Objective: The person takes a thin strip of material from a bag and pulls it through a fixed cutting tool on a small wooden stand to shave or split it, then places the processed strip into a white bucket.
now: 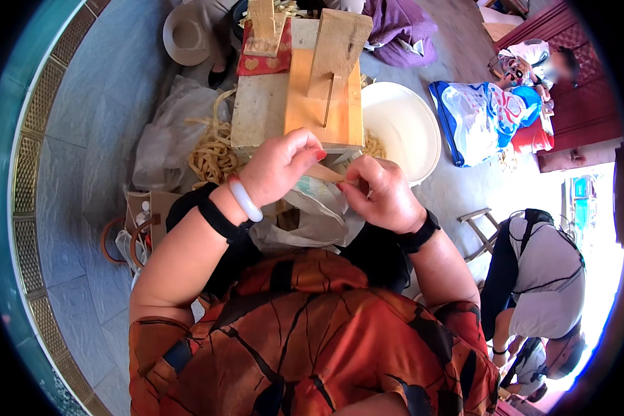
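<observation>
Two hands meet just in front of a wooden block stand (324, 97), each pinching one end of a thin pale strip (324, 173). The left hand (279, 166) closes thumb and fingers on the strip's near-left end, a pale bangle (245, 200) and a black wristband on that wrist. The right hand (381, 194) grips the other end between thumb and forefinger, a black watch (418, 236) on its wrist. Below the strip, nearer the person than the stand, lies a crumpled plastic bag (312, 218) on the lap. Left of the stand, a heap of tan strips (211, 152) rests on clear plastic on the floor. Right of the stand sits a white basin (405, 128), and beyond it a blue-and-white sack (482, 118). Far right of the stand, another person (544, 277) bends forward.
</observation>
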`<state>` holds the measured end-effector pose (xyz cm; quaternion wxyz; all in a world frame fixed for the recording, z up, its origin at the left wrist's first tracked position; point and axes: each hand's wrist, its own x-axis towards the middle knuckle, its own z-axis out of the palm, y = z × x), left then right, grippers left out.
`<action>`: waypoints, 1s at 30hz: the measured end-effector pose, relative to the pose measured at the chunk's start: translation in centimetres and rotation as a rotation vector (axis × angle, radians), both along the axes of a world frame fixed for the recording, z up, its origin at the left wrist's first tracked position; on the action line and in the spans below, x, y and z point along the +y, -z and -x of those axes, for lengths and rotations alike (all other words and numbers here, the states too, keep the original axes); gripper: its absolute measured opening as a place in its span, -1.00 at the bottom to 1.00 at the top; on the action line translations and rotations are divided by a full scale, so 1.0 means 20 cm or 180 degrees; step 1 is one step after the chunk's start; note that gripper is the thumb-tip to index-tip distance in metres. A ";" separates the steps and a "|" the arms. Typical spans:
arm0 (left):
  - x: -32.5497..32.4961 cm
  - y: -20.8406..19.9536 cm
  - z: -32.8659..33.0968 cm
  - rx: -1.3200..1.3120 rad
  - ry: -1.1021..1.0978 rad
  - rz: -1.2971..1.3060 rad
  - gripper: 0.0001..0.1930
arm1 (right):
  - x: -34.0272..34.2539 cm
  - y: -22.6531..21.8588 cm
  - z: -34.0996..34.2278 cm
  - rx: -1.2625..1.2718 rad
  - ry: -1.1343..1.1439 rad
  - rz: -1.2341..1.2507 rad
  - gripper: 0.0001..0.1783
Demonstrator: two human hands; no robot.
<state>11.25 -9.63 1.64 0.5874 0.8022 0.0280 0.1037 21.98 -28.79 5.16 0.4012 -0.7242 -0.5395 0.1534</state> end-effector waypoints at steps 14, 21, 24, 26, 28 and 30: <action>0.28 0.15 -0.40 0.0092 -0.1185 -0.0604 -0.78 | 0.31 0.26 -0.40 -0.0964 0.0978 0.0148 -0.85; 0.07 0.10 -0.16 0.0081 -0.0056 0.0475 -0.79 | 0.13 0.07 -0.21 -0.1478 0.0555 -0.0866 -0.66; -0.03 0.07 -0.09 0.0513 0.0549 0.1717 -0.84 | 0.08 0.13 -0.05 -0.1647 -0.0052 -0.0673 -0.65; -0.01 0.10 -0.03 0.0641 0.0747 0.1414 -0.84 | 0.05 0.15 -0.05 -0.1654 0.0043 -0.0789 -0.65; 0.04 0.10 0.03 0.0923 0.0884 0.1489 -0.86 | -0.02 0.17 -0.08 -0.1622 0.0333 -0.0686 -0.65; 0.10 0.08 0.07 0.1341 0.0953 0.1942 -0.89 | -0.03 0.15 -0.06 -0.1766 0.0463 -0.0865 -0.57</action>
